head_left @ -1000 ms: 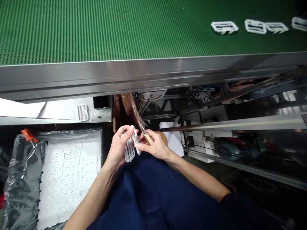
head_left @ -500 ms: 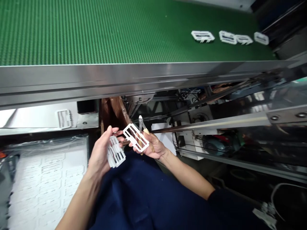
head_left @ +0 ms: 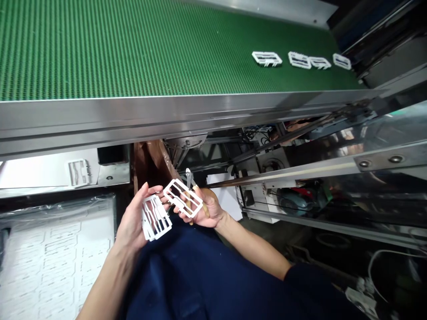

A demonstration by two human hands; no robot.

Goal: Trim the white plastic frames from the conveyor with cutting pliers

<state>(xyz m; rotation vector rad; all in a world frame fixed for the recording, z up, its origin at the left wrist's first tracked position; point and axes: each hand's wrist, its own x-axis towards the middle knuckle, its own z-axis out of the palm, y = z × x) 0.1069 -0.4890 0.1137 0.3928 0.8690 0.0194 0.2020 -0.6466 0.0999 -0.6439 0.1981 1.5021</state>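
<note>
My left hand (head_left: 133, 222) holds a few white slotted plastic frames (head_left: 156, 218) stacked together against its palm and fingers. My right hand (head_left: 208, 211) grips another white slotted plastic frame (head_left: 183, 198), tilted and just right of the stack. The same hand also keeps a pair of nippers (head_left: 189, 175) with yellowish handles, their metal jaws pointing up past the frame. Parts of the right fingers are hidden behind the frame. My hands are close together in front of the dark blue clothing.
Above, several white frames (head_left: 267, 58) lie on a green conveyor belt (head_left: 133, 49) with a metal edge rail (head_left: 150, 113). A single frame (head_left: 79, 172) rests on a ledge at left. Below it is a plastic-lined box (head_left: 56, 262) of white frames. A brown bag (head_left: 151, 162) hangs under the belt.
The view has shifted, so the belt parts sit further left and lower. Both hands still hold their frames, and the stack in my left hand is turned more toward the camera.
</note>
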